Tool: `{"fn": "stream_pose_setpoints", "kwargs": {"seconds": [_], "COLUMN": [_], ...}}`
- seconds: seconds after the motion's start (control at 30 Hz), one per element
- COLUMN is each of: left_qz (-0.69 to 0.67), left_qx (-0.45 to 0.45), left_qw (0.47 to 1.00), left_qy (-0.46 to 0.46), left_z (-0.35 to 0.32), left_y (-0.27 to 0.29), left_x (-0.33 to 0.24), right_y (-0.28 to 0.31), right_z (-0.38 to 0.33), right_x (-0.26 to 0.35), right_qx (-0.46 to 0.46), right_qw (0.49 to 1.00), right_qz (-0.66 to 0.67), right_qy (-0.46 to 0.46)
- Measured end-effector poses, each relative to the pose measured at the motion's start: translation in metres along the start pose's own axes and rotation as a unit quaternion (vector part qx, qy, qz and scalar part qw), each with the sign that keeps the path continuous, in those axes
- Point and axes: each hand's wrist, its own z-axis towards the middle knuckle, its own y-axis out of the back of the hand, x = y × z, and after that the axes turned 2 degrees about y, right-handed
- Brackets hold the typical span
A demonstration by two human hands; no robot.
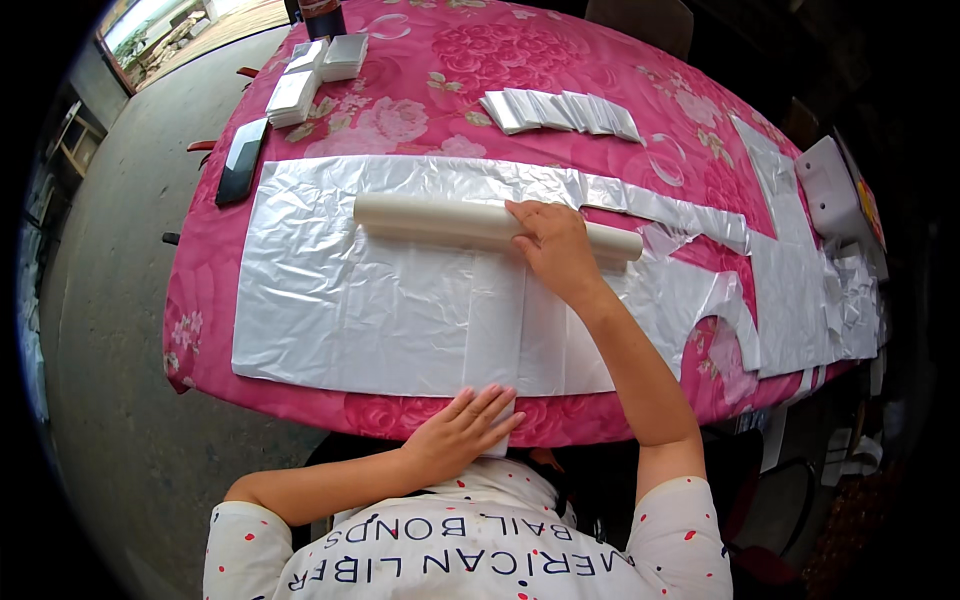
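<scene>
The right hand (553,245) lay with fingers curled over a white roll (480,222), pressing it down near its right end. The left hand (465,428) rested flat, fingers spread, on the end of a narrow white strip (495,325) at the table's near edge. The strip ran from roll to that edge across a white plastic sheet (340,300) on the pink floral tablecloth (420,110). Folded white bags (560,110) lay in a row toward the far edge, more stacks (315,70) at the far left corner.
</scene>
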Motion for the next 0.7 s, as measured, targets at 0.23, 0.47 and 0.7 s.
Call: {"fn": "stream_pose_setpoints", "kwargs": {"seconds": [0.23,0.47,0.7], "left_qz": [-0.077,-0.189,-0.292], "left_qx": [-0.022,-0.082,-0.184], "left_qw": [0.995,0.967,0.925], "left_qy": [-0.063,-0.148,-0.158], "left_z": [-0.009,-0.014,0.007], "left_y": [0.010,0.009,0.031], "left_x": [0.015,0.032,0.051], "right_y": [0.005,0.014,0.010], "right_z": [-0.009,-0.102,-0.117], "right_x": [0.026,0.064,0.074], "right_qx": [-0.101,0.189,0.079], "right_qw": [0.995,0.964,0.988], "right_qz": [-0.009,0.144,0.115], "right_qy": [0.010,0.121,0.068]}}
